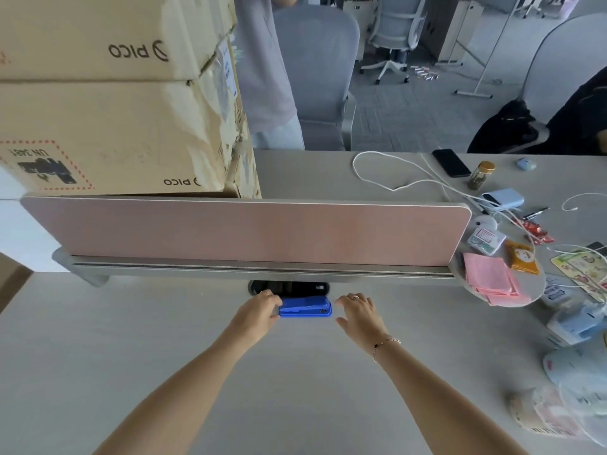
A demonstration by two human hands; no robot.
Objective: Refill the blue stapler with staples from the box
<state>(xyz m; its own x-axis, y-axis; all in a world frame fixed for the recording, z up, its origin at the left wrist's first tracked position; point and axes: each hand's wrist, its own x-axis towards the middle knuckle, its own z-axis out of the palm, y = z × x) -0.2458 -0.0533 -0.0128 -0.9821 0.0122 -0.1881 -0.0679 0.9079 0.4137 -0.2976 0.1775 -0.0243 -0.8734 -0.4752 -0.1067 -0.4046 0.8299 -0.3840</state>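
left hand [259, 311] gripping blue stapler [305, 307] end | right hand [359, 315] open, just beside stapler

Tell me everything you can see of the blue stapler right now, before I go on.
The blue stapler is a small, bright blue one, plastic by its look, lying flat and closed on the pale desk, long side across the view. It sits just in front of a dark cable opening below the pink divider. The left hand touches its left end; the right hand hovers open just off its right end. No staples show.
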